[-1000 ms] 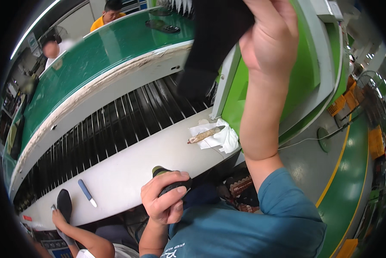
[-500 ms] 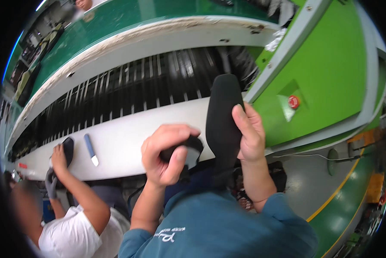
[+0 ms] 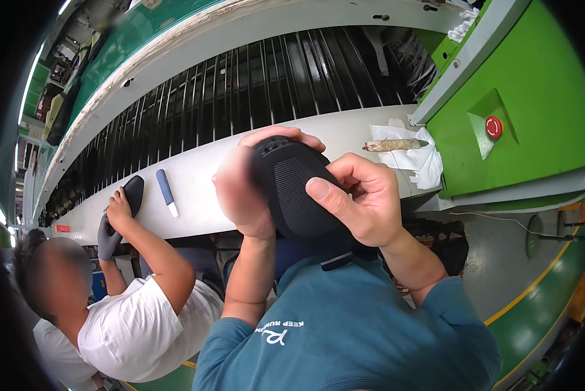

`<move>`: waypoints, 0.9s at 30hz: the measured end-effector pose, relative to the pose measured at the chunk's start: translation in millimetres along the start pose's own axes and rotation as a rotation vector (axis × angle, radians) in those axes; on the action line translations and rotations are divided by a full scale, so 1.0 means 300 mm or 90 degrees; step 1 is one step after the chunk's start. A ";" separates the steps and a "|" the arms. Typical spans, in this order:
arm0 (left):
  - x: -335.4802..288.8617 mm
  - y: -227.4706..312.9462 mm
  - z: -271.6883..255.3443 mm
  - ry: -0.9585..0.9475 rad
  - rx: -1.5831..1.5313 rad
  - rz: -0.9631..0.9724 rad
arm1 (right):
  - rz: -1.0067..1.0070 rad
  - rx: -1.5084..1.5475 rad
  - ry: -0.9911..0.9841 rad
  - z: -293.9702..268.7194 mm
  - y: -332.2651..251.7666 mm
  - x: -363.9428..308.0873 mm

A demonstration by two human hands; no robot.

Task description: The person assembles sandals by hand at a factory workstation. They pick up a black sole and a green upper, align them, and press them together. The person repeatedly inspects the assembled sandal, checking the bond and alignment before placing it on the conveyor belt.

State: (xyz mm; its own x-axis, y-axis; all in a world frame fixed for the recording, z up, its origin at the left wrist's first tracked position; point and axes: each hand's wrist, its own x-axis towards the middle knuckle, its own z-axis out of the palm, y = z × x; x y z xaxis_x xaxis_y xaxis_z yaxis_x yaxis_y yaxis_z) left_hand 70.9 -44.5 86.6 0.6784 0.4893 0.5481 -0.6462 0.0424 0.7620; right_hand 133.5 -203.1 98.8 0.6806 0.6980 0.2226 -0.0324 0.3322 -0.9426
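Note:
Both my hands are closed on a black shoe piece (image 3: 299,189) with a finely ribbed face, held over the white ledge's near edge. My left hand (image 3: 247,189) wraps its left side, fingers curling over the far end; a blurred patch covers part of this hand. My right hand (image 3: 364,199) grips the right side, its thumb pressed flat on the ribbing and its fingers bent at the edge. A short black end piece (image 3: 337,261) sticks out below, near my shirt. Whether it belongs to the same piece I cannot tell.
On the white ledge (image 3: 204,189) lies a blue-handled knife (image 3: 165,189). A wrapped stick (image 3: 393,144) rests on white paper (image 3: 426,163). Dark rollers (image 3: 240,91) run behind. The green panel (image 3: 546,98) carries a red button (image 3: 494,127). At left, a co-worker holds a black piece (image 3: 133,192).
My hands have come together on the ribbed piece. The long flat black piece my right hand held upright no longer shows that way. My view has shifted, revealing the paper and stick.

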 end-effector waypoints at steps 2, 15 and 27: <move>0.002 0.006 0.010 -0.001 -0.027 0.003 | 0.000 0.000 0.000 0.005 -0.013 0.002; -0.009 -0.005 -0.016 -0.010 -0.051 0.008 | -0.025 -0.049 -0.006 0.012 0.001 -0.002; -0.019 0.047 -0.010 -0.036 0.033 -0.011 | -0.012 -0.062 -0.015 0.003 -0.005 -0.018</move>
State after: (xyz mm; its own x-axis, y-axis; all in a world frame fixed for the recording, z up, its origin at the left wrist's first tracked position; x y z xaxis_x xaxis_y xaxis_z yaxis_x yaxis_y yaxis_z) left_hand 56.9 -44.1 93.4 0.7094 0.4382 0.5520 -0.6157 0.0041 0.7880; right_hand 129.1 -206.8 99.3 0.6634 0.7069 0.2455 0.0529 0.2829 -0.9577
